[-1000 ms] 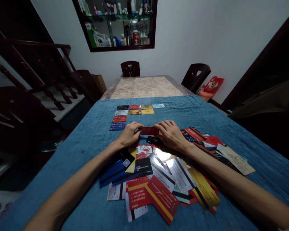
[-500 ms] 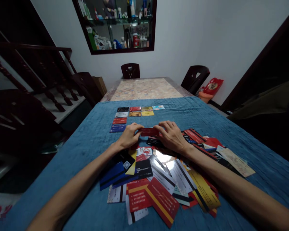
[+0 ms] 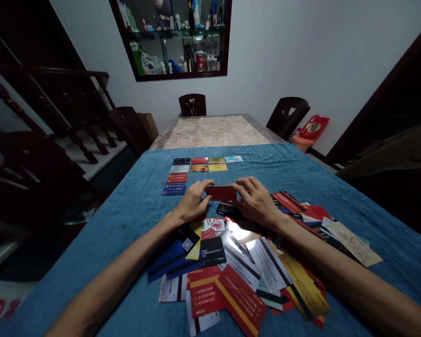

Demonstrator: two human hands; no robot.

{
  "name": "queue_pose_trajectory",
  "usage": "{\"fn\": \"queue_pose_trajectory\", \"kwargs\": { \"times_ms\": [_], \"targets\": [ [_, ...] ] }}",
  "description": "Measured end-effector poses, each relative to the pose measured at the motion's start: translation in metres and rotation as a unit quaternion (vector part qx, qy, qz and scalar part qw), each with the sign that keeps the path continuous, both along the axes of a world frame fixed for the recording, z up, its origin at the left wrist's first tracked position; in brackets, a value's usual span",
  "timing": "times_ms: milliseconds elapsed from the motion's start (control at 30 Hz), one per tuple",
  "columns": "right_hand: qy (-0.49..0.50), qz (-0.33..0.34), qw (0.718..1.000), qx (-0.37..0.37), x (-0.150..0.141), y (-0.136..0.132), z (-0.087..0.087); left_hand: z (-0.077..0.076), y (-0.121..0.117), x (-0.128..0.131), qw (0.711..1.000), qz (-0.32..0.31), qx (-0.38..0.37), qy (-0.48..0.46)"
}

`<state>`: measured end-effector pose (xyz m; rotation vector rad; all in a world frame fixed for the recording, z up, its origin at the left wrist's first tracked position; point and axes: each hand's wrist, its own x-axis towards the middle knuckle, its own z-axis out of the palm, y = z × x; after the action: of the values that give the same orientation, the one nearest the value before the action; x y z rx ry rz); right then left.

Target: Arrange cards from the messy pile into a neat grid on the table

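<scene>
A red card (image 3: 221, 193) is held up by its two short ends, just above the far edge of a loose pile. My left hand (image 3: 195, 200) pinches its left end, and my right hand (image 3: 256, 200) grips the right end. Below my wrists, many overlapping cards spread out, among them a red card with an orange stripe (image 3: 241, 299), a yellow card (image 3: 303, 288), a white card (image 3: 268, 263) and a blue card (image 3: 165, 260). Beyond my left hand, cards lie in neat rows, with a blue card (image 3: 174, 189) and a red card (image 3: 177, 178) nearest.
A blue cloth (image 3: 126, 224) covers the near part of the table; the patterned tabletop (image 3: 214, 131) shows beyond. Dark chairs (image 3: 288, 117) stand around it. A glass-shelved cabinet (image 3: 175, 35) is set in the wall, and a red bag (image 3: 314, 127) sits at the right.
The red card has turned so more of its face shows, with both hands still on its ends. The whole view has shifted slightly. The card rows look unchanged.
</scene>
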<state>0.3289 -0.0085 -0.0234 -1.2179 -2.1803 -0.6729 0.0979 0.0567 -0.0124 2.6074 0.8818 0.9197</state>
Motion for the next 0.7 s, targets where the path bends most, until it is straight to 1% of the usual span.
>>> {"fn": "queue_pose_trajectory", "kwargs": {
  "times_ms": [133,267,400,567,700],
  "targets": [
    [-0.006,0.003,1.0,0.003,0.003,0.004,0.004,-0.003,-0.001,0.0,0.999,-0.005,0.035,0.033],
    [-0.012,0.01,1.0,0.015,0.006,0.011,0.005,-0.002,0.001,0.0,0.995,-0.004,0.068,0.072],
    [-0.003,0.015,1.0,-0.018,0.008,0.019,0.008,0.001,0.005,0.0,0.992,-0.001,0.094,0.08],
    [0.01,0.037,0.998,-0.048,0.007,0.027,0.011,0.002,0.013,-0.002,0.989,0.006,0.122,0.079],
    [0.005,0.049,0.996,-0.075,0.006,0.039,0.012,0.005,0.023,-0.006,0.985,0.003,0.139,0.1]
  ]
}}
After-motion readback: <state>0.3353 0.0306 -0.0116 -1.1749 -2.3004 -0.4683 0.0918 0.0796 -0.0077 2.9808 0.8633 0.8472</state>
